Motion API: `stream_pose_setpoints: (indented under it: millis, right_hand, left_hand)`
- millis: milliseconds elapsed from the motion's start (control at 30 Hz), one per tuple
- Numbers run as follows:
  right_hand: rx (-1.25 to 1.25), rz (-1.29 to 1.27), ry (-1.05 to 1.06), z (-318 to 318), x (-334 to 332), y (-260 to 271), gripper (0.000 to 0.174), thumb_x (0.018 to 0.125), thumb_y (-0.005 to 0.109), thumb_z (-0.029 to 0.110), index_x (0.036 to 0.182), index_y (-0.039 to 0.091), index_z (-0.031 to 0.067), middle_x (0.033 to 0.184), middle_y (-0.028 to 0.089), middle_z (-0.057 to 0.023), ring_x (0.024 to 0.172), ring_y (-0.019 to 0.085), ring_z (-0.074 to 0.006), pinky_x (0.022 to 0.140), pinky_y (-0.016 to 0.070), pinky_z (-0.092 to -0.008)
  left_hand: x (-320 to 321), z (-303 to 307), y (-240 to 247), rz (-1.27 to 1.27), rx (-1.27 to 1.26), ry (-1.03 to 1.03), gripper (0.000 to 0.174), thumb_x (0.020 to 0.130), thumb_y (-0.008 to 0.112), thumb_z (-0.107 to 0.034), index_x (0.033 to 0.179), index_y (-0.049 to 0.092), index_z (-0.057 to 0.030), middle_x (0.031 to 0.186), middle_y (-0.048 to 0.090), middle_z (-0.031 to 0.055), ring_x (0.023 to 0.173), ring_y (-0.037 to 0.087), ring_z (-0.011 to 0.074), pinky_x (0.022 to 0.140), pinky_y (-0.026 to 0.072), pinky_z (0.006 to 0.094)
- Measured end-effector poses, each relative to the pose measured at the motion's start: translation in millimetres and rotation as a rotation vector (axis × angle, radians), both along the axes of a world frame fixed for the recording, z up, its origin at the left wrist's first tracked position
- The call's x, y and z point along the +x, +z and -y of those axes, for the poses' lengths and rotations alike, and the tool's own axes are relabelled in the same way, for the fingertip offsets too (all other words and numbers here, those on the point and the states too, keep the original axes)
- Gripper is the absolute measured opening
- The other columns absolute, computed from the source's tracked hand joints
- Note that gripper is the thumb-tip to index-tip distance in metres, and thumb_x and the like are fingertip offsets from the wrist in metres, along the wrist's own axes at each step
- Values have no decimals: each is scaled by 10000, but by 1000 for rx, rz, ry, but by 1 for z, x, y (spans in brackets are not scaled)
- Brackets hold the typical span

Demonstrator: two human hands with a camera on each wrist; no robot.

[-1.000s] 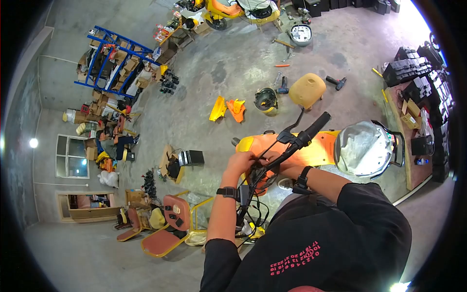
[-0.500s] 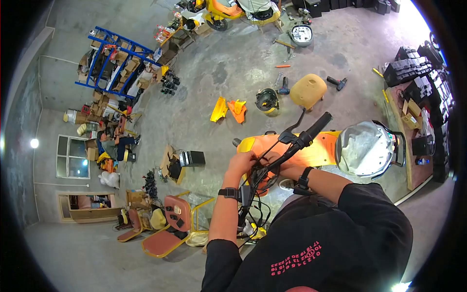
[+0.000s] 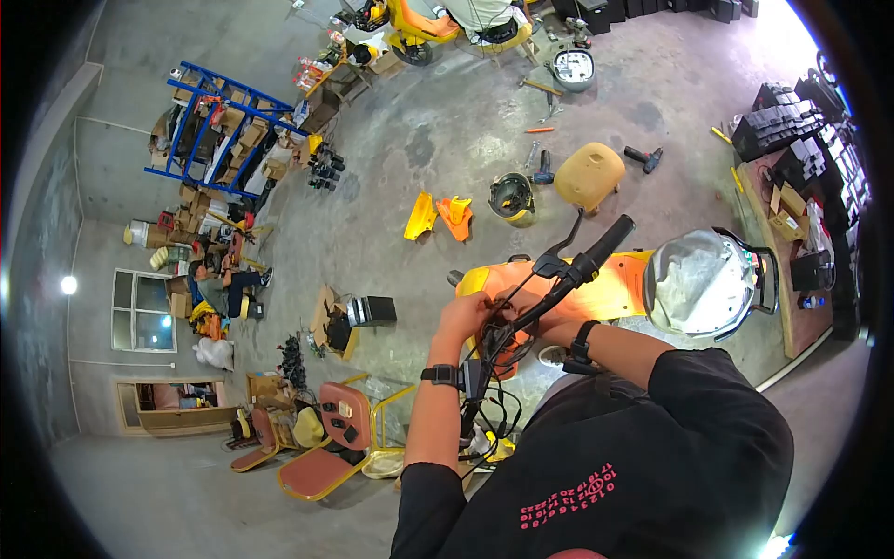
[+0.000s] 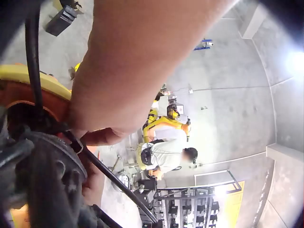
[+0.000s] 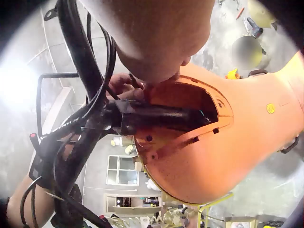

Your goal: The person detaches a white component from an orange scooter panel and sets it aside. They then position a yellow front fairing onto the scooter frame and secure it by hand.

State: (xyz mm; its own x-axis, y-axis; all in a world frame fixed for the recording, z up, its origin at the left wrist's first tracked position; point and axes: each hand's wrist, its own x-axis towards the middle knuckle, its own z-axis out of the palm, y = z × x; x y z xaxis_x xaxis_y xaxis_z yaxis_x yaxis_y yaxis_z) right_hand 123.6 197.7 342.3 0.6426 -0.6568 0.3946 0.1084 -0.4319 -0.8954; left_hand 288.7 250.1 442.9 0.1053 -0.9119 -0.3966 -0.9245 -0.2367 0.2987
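In the head view both hands are close together behind the black handlebar (image 3: 582, 268) of a scooter with an orange body (image 3: 610, 287). My left hand (image 3: 463, 317) is bent in at the steering stem, among black cables (image 4: 116, 183). Its fingers (image 5: 124, 88) show curled beside the stem (image 5: 156, 115) in the right wrist view, at a thin dark cable end. From the other side my right hand (image 5: 164, 52) reaches over the opening in the orange front panel (image 5: 199, 161). Its fingertips are hidden, so I cannot tell what they hold.
A silvery covered seat (image 3: 694, 284) lies to the right. On the floor ahead are a tan stool (image 3: 589, 175), a helmet-like black bowl (image 3: 511, 197), orange panels (image 3: 454, 217) and a power drill (image 3: 643, 158). Chairs (image 3: 326, 456) stand at left; black boxes (image 3: 778, 121) are stacked at right.
The head view has shifted slightly, so the background sits a little lower and further right at the left side. Both hands stay at the stem with only small finger movement.
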Motion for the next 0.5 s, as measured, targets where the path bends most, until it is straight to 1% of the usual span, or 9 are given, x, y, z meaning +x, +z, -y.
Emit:
stream_pose_setpoints:
  millis: [100, 167, 200, 233, 267, 300, 333, 400, 500]
  right_hand:
    - [-44, -1, -23, -3, 5, 2, 179, 738, 590, 57, 916, 568, 52, 823, 545, -134, 773, 569, -314, 702, 455, -405]
    - [-71, -3, -37, -2, 8, 3, 186, 732, 592, 55, 916, 567, 53, 825, 544, -137, 773, 569, -320, 702, 455, -408]
    - [-84, -4, -44, -3, 9, 3, 189, 729, 593, 53, 916, 566, 54, 826, 543, -138, 774, 569, -324, 702, 455, -410]
    - [-83, -3, -44, -3, 10, -1, 189, 729, 593, 53, 916, 566, 54, 826, 543, -138, 774, 569, -324, 702, 455, -410]
    - [-87, 22, -17, -1, 12, -5, 248, 693, 602, 50, 938, 565, 55, 868, 543, -153, 796, 560, -360, 715, 455, -425]
    - [-91, 46, 10, 0, 13, -10, 307, 658, 612, 47, 960, 563, 56, 910, 544, -167, 819, 552, -396, 727, 455, -441]
    - [-90, 46, 10, 0, 13, -9, 307, 658, 612, 47, 960, 563, 56, 910, 544, -167, 819, 552, -396, 727, 455, -441]
    - [-182, -28, -22, 1, 14, -7, 224, 714, 608, 78, 935, 573, 62, 876, 566, -160, 832, 568, -371, 729, 457, -419]
    - [-120, -72, -13, 0, 10, -15, 213, 724, 606, 86, 933, 574, 62, 870, 569, -159, 829, 571, -366, 725, 458, -418]
  left_hand:
    - [2, 2, -2, -6, 8, 80, 208, 788, 648, -231, 958, 656, -112, 826, 673, 96, 762, 641, 295, 658, 492, 378]
    - [6, -1, -9, -112, -51, 154, 214, 781, 676, -226, 956, 656, -104, 747, 640, 92, 684, 619, 252, 618, 470, 356]
    - [8, -2, -13, -112, -49, 154, 214, 781, 676, -226, 956, 656, -104, 747, 640, 92, 684, 619, 252, 619, 470, 356]
    - [9, -2, -13, -151, -47, 198, 221, 780, 688, -229, 954, 654, -97, 718, 619, 92, 656, 599, 226, 600, 457, 349]
    - [9, -1, -13, -192, -45, 243, 229, 778, 700, -232, 952, 653, -90, 689, 597, 91, 628, 578, 200, 582, 444, 343]
    - [10, -1, -13, -191, -45, 243, 229, 778, 700, -232, 952, 653, -90, 689, 597, 91, 628, 578, 200, 582, 444, 343]
    - [11, 0, -12, -202, -88, 256, 246, 778, 708, -245, 955, 652, -84, 673, 588, 88, 607, 559, 188, 563, 430, 341]
    - [15, -1, -10, -215, -130, 270, 263, 778, 716, -258, 958, 652, -77, 658, 579, 84, 586, 540, 177, 544, 416, 338]
    - [12, -3, 18, -143, -142, 286, 259, 775, 726, -236, 964, 654, -74, 640, 566, 52, 559, 503, 153, 521, 396, 328]
